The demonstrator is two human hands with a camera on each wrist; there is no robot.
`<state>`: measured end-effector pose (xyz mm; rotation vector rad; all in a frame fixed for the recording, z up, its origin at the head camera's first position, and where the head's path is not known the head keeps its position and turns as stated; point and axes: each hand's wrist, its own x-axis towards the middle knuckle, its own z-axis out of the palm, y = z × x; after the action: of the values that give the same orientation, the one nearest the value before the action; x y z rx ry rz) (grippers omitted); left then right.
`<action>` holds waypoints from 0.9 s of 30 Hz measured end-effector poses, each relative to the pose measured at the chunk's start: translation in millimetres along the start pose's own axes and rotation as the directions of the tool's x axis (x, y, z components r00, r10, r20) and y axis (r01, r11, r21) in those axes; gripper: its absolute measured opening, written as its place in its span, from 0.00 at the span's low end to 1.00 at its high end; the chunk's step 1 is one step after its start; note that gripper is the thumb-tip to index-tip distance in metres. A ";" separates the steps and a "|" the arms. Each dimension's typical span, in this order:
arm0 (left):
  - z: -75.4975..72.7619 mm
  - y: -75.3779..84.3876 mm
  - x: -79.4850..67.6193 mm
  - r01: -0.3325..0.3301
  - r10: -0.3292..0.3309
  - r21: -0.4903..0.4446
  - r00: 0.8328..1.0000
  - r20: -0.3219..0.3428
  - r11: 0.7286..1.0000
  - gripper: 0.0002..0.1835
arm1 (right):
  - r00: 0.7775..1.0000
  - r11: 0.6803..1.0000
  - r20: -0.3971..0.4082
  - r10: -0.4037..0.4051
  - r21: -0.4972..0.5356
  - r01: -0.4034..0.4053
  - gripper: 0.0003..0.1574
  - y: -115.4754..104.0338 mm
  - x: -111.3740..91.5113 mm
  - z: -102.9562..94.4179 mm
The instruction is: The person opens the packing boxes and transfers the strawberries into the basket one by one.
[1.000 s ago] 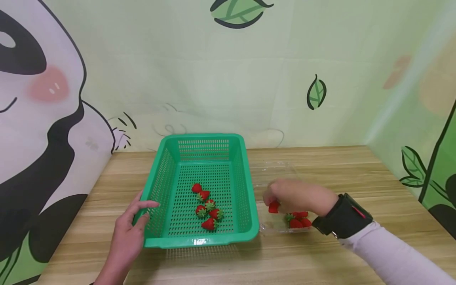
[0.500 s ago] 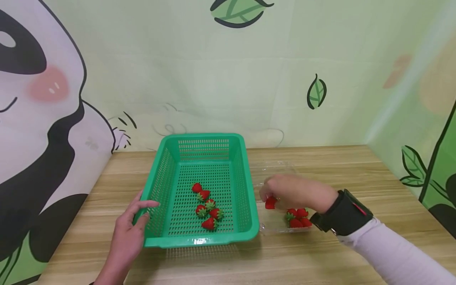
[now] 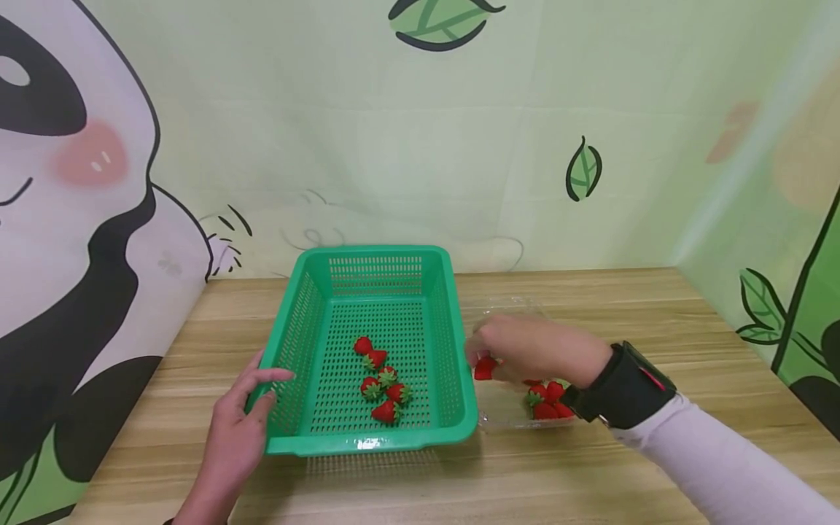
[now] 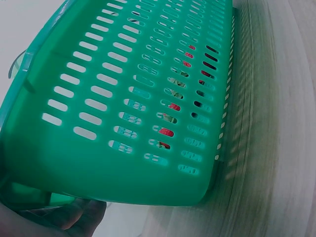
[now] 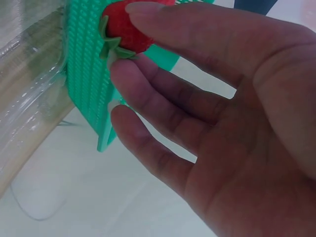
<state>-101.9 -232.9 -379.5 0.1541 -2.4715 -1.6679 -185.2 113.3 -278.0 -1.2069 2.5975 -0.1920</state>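
My left hand (image 3: 236,423) grips the left rim of a green plastic basket (image 3: 367,443), with a finger and the thumb reaching over the edge. Several red strawberries (image 3: 385,413) with green leaves lie on its perforated floor. My right hand (image 3: 534,350) pinches one strawberry (image 5: 123,29) between thumb and fingers, just right of the basket's right wall. Beneath that hand stands a clear plastic box (image 3: 502,421), partly covered by it, with several more strawberries (image 3: 546,410) at its right end. In the left wrist view, fruit shows red through the basket's slots.
The basket and box stand side by side on a wood-grain table (image 3: 630,313). A green wall cloth (image 3: 341,160) with a printed panda and leaves rises behind the table. A black band (image 3: 623,386) is strapped round my right wrist.
My right hand has moved left and slightly up with the strawberry, away from the fruit in the box and towards the basket's right rim. The left hand and basket stay put.
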 end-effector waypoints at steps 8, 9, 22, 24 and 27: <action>-0.2 -0.3 0.3 0.001 -0.001 0.001 1.000 0.003 1.000 0.17 | 0.999 0.999 0.001 -0.047 -0.018 0.047 0.08 -6.2 5.6 -4.3; -0.2 -0.2 0.2 0.000 0.000 0.000 1.000 0.004 1.000 0.17 | 0.999 0.999 0.001 -0.046 -0.019 0.046 0.07 -6.9 6.1 -4.8; -0.3 -0.1 -0.4 -0.006 0.006 -0.004 1.000 0.004 1.000 0.17 | 0.999 0.998 0.045 -0.001 -0.056 0.004 0.05 -18.9 16.3 -10.0; -0.3 -0.5 -0.3 -0.010 0.010 -0.001 1.000 0.005 1.000 0.17 | 0.999 0.998 0.050 -0.001 -0.070 0.004 0.04 -20.3 18.2 -9.9; -0.4 -0.7 -0.5 -0.013 0.013 -0.004 1.000 0.004 1.000 0.17 | 0.998 0.997 0.058 -0.001 -0.075 0.006 0.05 -22.7 20.9 -10.6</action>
<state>-101.4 -233.5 -380.1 0.1343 -2.4667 -1.6691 -184.6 82.7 -266.5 -1.2232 2.5737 -0.0602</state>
